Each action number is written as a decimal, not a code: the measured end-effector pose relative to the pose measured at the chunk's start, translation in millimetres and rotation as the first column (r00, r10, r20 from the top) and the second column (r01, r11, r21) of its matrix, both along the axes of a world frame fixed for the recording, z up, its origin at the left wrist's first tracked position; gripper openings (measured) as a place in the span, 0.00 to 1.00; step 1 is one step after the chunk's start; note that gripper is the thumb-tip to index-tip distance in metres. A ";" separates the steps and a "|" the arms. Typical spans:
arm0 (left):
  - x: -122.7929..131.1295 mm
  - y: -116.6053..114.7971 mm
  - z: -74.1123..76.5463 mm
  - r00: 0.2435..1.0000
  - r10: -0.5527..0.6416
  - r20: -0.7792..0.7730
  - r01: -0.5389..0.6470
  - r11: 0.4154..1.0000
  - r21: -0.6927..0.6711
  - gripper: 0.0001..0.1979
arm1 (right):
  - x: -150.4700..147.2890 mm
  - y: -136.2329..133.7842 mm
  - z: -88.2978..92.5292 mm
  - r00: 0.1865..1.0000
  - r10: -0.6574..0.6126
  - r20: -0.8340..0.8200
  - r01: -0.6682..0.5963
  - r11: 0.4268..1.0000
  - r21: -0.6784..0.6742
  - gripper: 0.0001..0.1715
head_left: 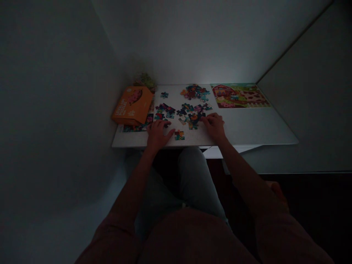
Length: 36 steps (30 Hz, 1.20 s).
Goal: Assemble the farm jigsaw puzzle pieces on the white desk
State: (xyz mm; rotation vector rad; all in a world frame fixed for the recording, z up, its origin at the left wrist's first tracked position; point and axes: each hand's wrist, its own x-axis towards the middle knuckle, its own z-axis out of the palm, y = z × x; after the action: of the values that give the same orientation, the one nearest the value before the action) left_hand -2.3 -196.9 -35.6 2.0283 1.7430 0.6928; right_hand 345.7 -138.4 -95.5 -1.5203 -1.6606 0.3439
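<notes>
My left hand [158, 135] rests at the table's front edge with its thumb spread away from the fingers. A dark puzzle piece [166, 125] lies by its fingertips, and a pair of joined-looking orange and teal pieces [179, 135] is just right of its thumb. My right hand [214, 126] has its fingers bent together on a dark puzzle piece [202, 116] at the right side of a loose cluster of puzzle pieces [189, 114]. Another small group of pieces [165, 110] lies left of that cluster. The dim light hides fine detail.
An orange puzzle box [133, 104] sits at the left over a colourful sheet [137, 127]. Heaped pieces [194, 92] and a lone piece [164, 95] lie farther back. A farm picture [240, 96] is at the back right of the white table [253, 128]. Walls enclose the back and left.
</notes>
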 end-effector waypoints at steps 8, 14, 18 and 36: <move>4.1 0.2 -3.4 0.999 -0.029 -0.034 0.030 0.999 0.018 0.28 | 5.5 1.5 0.8 0.998 -0.062 0.022 0.063 0.998 -0.025 0.33; 5.5 -1.5 -0.6 0.993 -0.078 -0.087 0.081 0.996 0.024 0.30 | -3.1 -2.1 -0.2 0.995 -0.082 0.059 0.081 0.996 0.020 0.25; 6.0 -1.6 -0.1 0.993 -0.097 -0.063 0.099 0.994 0.037 0.30 | -13.8 -4.7 1.6 0.993 -0.030 0.114 0.032 0.999 -0.014 0.22; 7.6 4.0 -3.1 0.988 -0.041 -0.150 0.047 0.998 0.037 0.44 | 40.8 51.0 31.6 0.947 0.064 0.313 -0.051 0.998 -0.047 0.25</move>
State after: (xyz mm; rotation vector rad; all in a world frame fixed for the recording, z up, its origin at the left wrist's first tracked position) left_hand 5.3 -193.0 -38.7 2.1892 1.7725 0.5804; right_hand 386.5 -87.4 -63.9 -1.6225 -1.9590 0.1696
